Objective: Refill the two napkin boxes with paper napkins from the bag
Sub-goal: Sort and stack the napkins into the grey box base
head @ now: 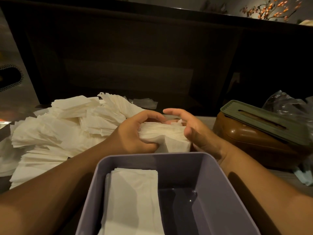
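A grey-purple open napkin box [213, 192] stands right in front of me, with a stack of white napkins [133, 197] lying in its left half and its right half bare. Just beyond its far rim, my left hand [133, 134] grips a thick bundle of white napkins [167, 136]. My right hand [193, 131] is at the bundle's right end, its fingers curved over the top and its thumb against the side. A brown napkin box [250, 143] with a green slotted lid [264, 121] sits to the right.
A big loose heap of white napkins [64, 128] covers the table to the left. A crumpled dark plastic bag [288, 106] lies behind the brown box at the right. A dark wooden wall [135, 56] rises behind the table.
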Tool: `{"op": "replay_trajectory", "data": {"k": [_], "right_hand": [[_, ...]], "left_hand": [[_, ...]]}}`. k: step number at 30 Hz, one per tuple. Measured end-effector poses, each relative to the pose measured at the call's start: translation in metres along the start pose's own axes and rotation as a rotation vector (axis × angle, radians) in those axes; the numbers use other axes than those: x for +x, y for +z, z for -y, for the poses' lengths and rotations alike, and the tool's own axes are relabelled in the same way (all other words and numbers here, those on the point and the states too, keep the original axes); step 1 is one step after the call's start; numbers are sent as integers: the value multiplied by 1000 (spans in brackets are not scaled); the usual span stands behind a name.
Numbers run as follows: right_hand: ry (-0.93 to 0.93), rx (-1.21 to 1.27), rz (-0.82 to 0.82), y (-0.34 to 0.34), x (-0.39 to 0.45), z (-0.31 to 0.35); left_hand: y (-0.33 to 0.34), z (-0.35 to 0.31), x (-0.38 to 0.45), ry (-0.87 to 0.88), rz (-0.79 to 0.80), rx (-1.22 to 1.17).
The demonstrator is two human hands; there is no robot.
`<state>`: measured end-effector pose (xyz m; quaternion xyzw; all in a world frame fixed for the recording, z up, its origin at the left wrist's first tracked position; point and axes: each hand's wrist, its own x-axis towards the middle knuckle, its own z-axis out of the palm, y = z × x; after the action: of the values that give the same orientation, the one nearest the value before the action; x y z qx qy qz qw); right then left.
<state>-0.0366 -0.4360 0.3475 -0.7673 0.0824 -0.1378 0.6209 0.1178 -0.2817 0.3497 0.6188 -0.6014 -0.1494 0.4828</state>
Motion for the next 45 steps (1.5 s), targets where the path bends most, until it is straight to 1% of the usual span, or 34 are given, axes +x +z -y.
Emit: {"op": "replay_trajectory", "data": {"k": [3, 5, 7, 10, 12, 15, 19, 21, 24, 26, 30, 35, 38, 40, 43, 45], "right_hand": [[-32, -32, -136, 1, 3, 0], [-39, -59, -150, 1, 2, 1], [-9, -78, -134, 1, 1, 1], [45, -112, -71, -3, -1, 3], [74, -124, -20, -3, -3, 4], [58, -250, 1, 0, -3, 5], [4, -182, 15, -1, -2, 4], [-28, -217, -12, 1, -3, 6], [-90, -341, -173, 4, -3, 6], [-78, -346, -223, 6, -2, 2], [24, -286, -172, 14, 2, 1], [-1, -203, -267, 12, 10, -2], [54, -116, -189, 7, 9, -2], [92, -59, -149, 5, 7, 0], [64, -40, -166, 2, 6, 0], [17, -66, -155, 1, 5, 0]], "left_hand": [[0, 2, 0, -28, -100, 26], [-1, 3, 1, -59, -137, 36], [0, 4, 1, -84, -133, 41], [4, 5, 0, -106, -102, 98], [5, 6, 0, -155, -91, 110], [4, 7, 1, -196, -116, 105], [3, 7, 3, -232, -192, 156], [5, 7, 1, -200, -192, 162], [6, 5, -1, -118, -129, 180], [6, 5, 0, -86, -91, 198], [6, 5, 0, -39, -82, 198], [4, 7, 4, -26, -42, 144], [3, 8, 4, -7, -21, 125], [2, 10, 3, -25, -37, 98], [1, 9, 2, -35, -80, 59], [0, 9, 2, -17, -71, 66]]}}
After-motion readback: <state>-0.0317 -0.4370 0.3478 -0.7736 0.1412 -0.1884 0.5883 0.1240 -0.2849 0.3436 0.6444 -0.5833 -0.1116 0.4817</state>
